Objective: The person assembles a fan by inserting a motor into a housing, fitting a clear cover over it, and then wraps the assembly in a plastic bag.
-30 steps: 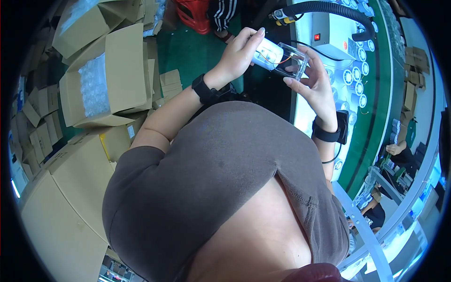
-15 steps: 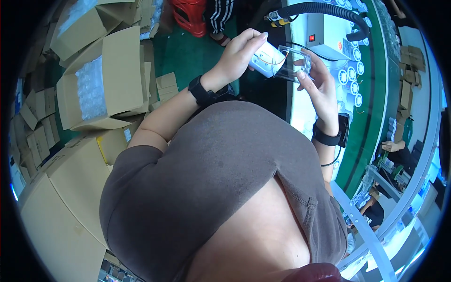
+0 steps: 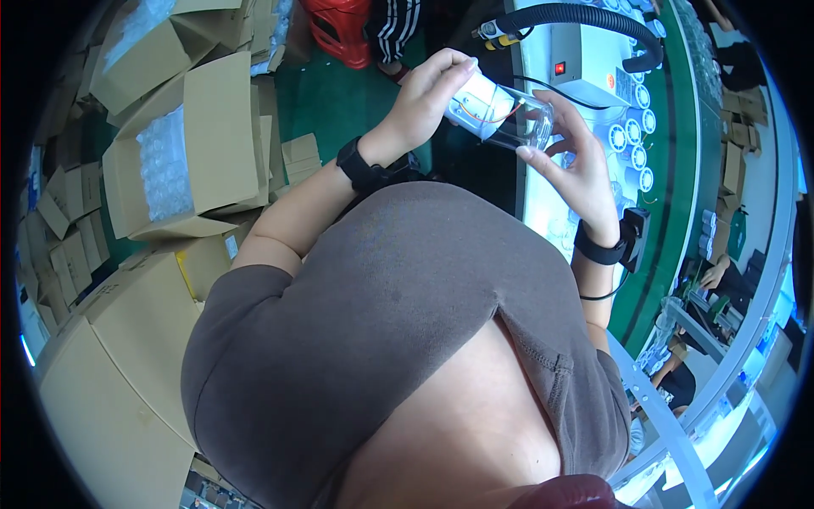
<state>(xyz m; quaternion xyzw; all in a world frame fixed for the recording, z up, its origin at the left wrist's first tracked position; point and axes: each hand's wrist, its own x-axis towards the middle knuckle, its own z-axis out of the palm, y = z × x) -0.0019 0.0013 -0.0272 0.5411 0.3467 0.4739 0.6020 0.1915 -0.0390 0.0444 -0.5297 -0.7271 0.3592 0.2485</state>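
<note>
The left hand (image 3: pixel 428 97) is clamped around the white cylindrical end of a clear plastic lamp housing with red wires (image 3: pixel 502 114); the right hand (image 3: pixel 572 165) grips its transparent end with curled fingertips. Open cardboard boxes (image 3: pixel 182 148) sit well apart at left.

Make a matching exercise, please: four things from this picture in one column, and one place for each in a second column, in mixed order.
1. clear part with wires
2. open carton of bubble wrap
3. grey box with red switch
4. red stool

a. on the bench
b. between both hands
c. on the green floor, top
d. at the person's left

Pairs: 1-b, 2-d, 3-a, 4-c
</note>
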